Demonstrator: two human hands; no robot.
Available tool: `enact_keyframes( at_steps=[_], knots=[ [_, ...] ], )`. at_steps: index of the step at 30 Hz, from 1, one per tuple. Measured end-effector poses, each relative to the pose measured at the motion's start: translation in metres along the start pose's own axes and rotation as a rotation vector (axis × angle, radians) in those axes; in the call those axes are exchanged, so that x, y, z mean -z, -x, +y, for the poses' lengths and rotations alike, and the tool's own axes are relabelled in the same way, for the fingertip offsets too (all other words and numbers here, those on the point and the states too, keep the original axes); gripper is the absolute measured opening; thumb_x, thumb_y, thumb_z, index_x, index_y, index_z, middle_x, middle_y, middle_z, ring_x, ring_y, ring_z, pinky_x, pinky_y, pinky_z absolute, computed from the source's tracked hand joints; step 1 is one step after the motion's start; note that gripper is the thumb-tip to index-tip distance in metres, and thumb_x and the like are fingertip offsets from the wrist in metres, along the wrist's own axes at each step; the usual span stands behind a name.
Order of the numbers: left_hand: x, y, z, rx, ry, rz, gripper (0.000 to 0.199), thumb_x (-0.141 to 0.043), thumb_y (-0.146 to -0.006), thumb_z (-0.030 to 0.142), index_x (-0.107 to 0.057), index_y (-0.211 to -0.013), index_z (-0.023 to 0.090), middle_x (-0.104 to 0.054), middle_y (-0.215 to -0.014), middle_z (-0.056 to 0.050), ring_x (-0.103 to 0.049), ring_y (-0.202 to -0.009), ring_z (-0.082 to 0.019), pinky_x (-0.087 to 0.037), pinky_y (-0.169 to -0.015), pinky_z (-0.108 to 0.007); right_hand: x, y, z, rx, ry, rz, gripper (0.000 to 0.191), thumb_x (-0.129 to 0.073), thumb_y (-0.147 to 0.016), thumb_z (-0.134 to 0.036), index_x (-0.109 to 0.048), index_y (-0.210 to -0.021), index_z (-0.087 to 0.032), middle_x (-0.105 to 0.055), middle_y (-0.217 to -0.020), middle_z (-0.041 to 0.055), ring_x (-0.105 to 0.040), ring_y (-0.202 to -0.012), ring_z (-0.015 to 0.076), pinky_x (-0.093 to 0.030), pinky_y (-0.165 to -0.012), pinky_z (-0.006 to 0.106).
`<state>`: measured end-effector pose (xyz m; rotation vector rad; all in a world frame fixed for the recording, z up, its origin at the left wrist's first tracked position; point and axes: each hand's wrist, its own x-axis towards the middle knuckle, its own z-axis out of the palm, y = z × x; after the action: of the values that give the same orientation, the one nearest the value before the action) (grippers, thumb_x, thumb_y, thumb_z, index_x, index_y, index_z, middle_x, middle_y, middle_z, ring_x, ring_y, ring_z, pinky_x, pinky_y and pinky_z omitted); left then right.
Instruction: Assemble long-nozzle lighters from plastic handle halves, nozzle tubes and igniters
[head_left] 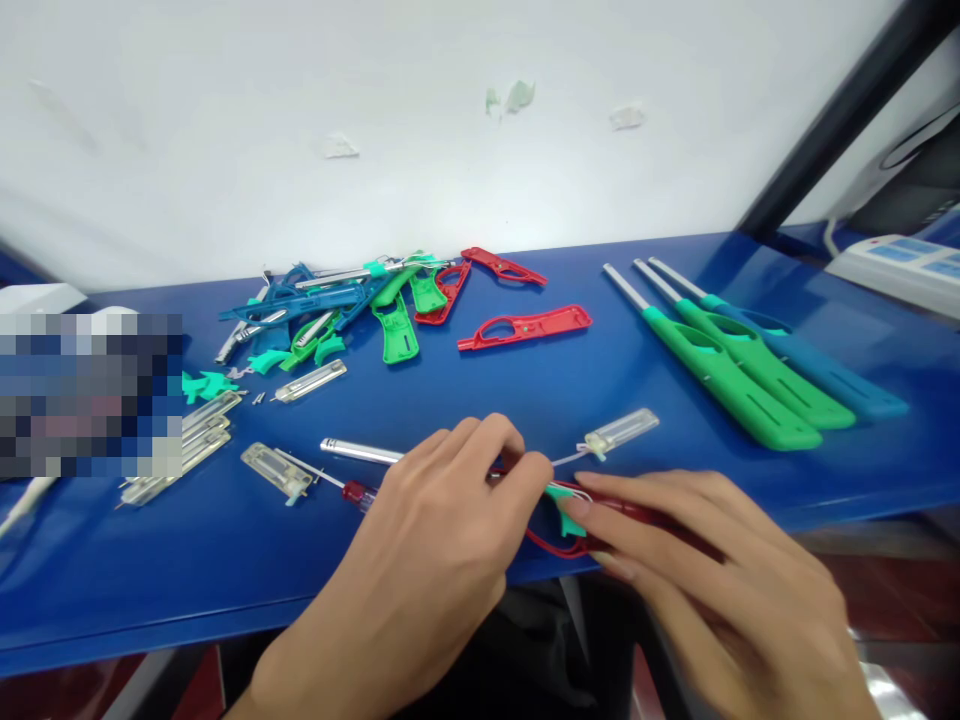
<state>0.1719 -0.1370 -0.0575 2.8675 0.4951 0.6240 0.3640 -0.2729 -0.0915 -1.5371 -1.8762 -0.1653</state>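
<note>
So the red lighter casing is at the near edge of the blue table, around the middle, with both hands on it. Left hand has its fingers curled over the left part, thumb and index close together, but I can't tell if they're really pinching anything since the hand hides the spot. Right hand is loosely grasping the right part, fingertips around the teal trigger and a thin white tube. A metal barrel pokes out left past the left hand, and there's a screwdriver partly under that hand.

Just beyond the hands is a clear tank, another clear tank is off to the left, and a bunch of clear tanks sits further left. Far left of centre is a messy pile of blue and green parts, with loose red shells to its right. Over on the right, three lighters lie side by side, two green, one blue
</note>
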Motion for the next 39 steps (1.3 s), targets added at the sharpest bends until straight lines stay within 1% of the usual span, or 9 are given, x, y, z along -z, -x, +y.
enact_keyframes(
  at_steps=[8,18,22,25,28,32,35,37,39],
  knots=[
    [0.0012,-0.0001,-0.0004,-0.023,-0.013,-0.001,0.045,-0.035,-0.091,-0.008,-0.058,-0.117,0.021,-0.059,-0.113,-0.004,-0.061,-0.090,-0.020,-0.050,-0.073,-0.035,0.0013,0.0029,0.0011,0.017,-0.002,0.003,0.034,-0.059,-0.105,-0.013,-0.066,-0.135,-0.028,-0.066,-0.132,0.0000,-0.057,-0.118,0.0160,-0.047,-0.096,0.029],
    [0.0068,-0.0039,0.0015,-0.052,-0.030,-0.076,0.048,-0.034,-0.089,-0.010,-0.059,-0.117,0.021,-0.057,-0.113,-0.005,-0.057,-0.090,-0.021,-0.049,-0.075,-0.035,0.0025,-0.0001,0.0012,0.018,-0.029,-0.007,0.038,-0.058,-0.104,-0.011,-0.065,-0.137,-0.030,-0.066,-0.132,-0.0019,-0.057,-0.116,0.0134,-0.046,-0.097,0.027],
    [0.0072,0.0006,0.0045,-0.053,-0.041,-0.059,0.048,-0.035,-0.088,-0.010,-0.058,-0.118,0.020,-0.057,-0.116,-0.007,-0.056,-0.095,-0.023,-0.049,-0.080,-0.039,0.0027,0.0003,0.0008,0.008,-0.031,-0.008,0.039,-0.059,-0.104,-0.011,-0.064,-0.138,-0.030,-0.066,-0.133,-0.0019,-0.057,-0.115,0.0136,-0.047,-0.096,0.026],
    [0.0071,0.0030,0.0048,-0.043,-0.021,-0.050,0.041,-0.038,-0.091,-0.008,-0.057,-0.117,0.019,-0.057,-0.116,-0.007,-0.055,-0.100,-0.024,-0.049,-0.086,-0.042,0.0021,0.0007,0.0012,0.014,-0.023,0.003,0.038,-0.059,-0.104,-0.012,-0.065,-0.138,-0.030,-0.067,-0.133,-0.0018,-0.057,-0.117,0.0144,-0.047,-0.097,0.027],
    [0.0063,0.0027,0.0029,-0.040,0.013,-0.038,0.038,-0.041,-0.093,-0.006,-0.057,-0.117,0.019,-0.058,-0.115,-0.007,-0.055,-0.100,-0.024,-0.050,-0.087,-0.043,0.0020,0.0008,0.0012,0.003,-0.015,0.006,0.037,-0.059,-0.104,-0.013,-0.065,-0.136,-0.031,-0.068,-0.132,-0.0019,-0.058,-0.117,0.0149,-0.048,-0.096,0.028],
    [0.0047,0.0015,0.0017,-0.027,-0.001,-0.053,0.041,-0.041,-0.090,-0.008,-0.058,-0.116,0.019,-0.058,-0.114,-0.007,-0.055,-0.100,-0.025,-0.052,-0.085,-0.044,0.0016,0.0018,0.0002,-0.019,0.009,0.009,0.038,-0.060,-0.103,-0.014,-0.065,-0.136,-0.032,-0.072,-0.129,-0.0017,-0.063,-0.112,0.0167,-0.052,-0.092,0.030],
    [0.0032,0.0013,0.0027,-0.029,-0.022,-0.044,0.042,-0.039,-0.089,-0.009,-0.058,-0.115,0.018,-0.058,-0.114,-0.007,-0.055,-0.099,-0.025,-0.053,-0.083,-0.043,-0.0002,0.0037,-0.0003,-0.080,-0.020,0.033,0.039,-0.063,-0.102,-0.018,-0.061,-0.138,-0.031,-0.076,-0.119,-0.0008,-0.069,-0.102,0.0178,-0.056,-0.086,0.030],
    [0.0022,0.0012,0.0032,-0.037,-0.034,-0.025,0.041,-0.039,-0.090,-0.008,-0.059,-0.115,0.018,-0.058,-0.114,-0.008,-0.056,-0.098,-0.024,-0.053,-0.081,-0.042,-0.0016,0.0050,-0.0002,-0.127,-0.056,0.061,0.037,-0.065,-0.101,-0.021,-0.060,-0.136,-0.030,-0.077,-0.113,-0.0010,-0.071,-0.098,0.0177,-0.058,-0.082,0.029],
    [0.0018,0.0012,0.0036,-0.047,-0.045,-0.007,0.040,-0.040,-0.091,-0.007,-0.060,-0.114,0.019,-0.059,-0.114,-0.008,-0.056,-0.098,-0.024,-0.053,-0.080,-0.041,-0.0024,0.0058,0.0000,-0.144,-0.080,0.078,0.032,-0.066,-0.101,-0.022,-0.061,-0.131,-0.030,-0.078,-0.114,-0.0013,-0.072,-0.099,0.0168,-0.059,-0.083,0.027]
  ],
)
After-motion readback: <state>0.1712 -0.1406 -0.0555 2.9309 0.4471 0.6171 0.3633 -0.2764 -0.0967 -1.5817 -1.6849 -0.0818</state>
